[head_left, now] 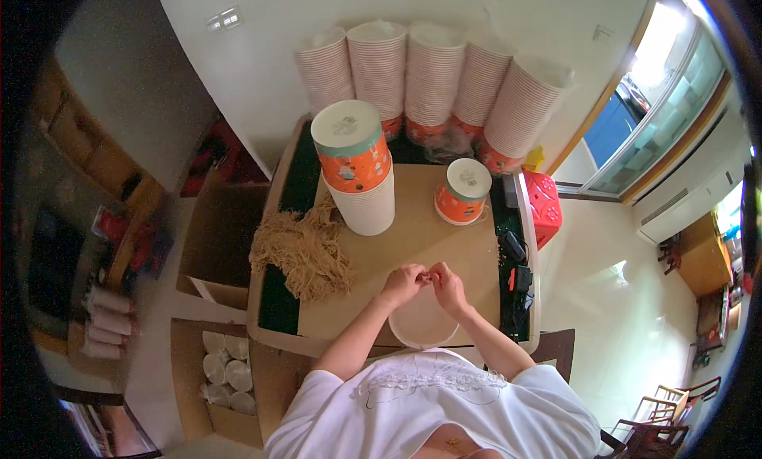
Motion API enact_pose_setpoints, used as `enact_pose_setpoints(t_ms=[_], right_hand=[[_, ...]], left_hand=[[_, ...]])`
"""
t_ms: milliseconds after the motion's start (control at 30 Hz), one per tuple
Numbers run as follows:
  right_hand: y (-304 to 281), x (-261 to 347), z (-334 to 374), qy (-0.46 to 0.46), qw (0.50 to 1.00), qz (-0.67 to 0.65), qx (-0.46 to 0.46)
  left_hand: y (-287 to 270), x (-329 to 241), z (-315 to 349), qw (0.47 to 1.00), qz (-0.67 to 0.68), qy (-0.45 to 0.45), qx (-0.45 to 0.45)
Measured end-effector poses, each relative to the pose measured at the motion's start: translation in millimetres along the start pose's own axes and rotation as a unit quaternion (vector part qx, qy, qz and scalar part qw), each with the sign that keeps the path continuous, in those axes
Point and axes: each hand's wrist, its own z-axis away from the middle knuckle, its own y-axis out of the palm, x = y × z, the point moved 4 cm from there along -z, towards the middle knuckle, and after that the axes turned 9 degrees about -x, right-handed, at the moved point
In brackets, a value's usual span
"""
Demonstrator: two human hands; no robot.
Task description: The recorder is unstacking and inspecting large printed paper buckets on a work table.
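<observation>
My left hand (403,285) and my right hand (450,289) meet fingertip to fingertip, both closed in a pinch. Whatever lies between the fingers is too small to make out. Just below them, close to my body, is a white round tub (424,325), partly covered by my hands and wrists. To the left spreads a tangled heap of tan strings (305,248). Behind it rises a stack of paper tubs (361,205), topped by an upside-down orange and green one. A shorter upside-down orange paper tub (462,193) stands at the right.
Several tall wrapped stacks of paper tubs (435,70) line the wall behind the cardboard-covered table (429,244). Black adapters and cables (520,280) lie along its right edge. A red stool (542,209) stands beyond; open cardboard boxes (226,419) sit on the left.
</observation>
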Motion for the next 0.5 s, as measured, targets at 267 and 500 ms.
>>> enact_pose_setpoints(t_ms=[267,500], right_hand=[[1,-2,1,0.048,0.998,-0.021,0.025],[4,9,4,0.007,0.999,-0.005,0.031]], left_hand=[[6,10,1,0.997,0.044,-0.026,0.063],[13,39,3,0.985,0.17,-0.015,0.0]])
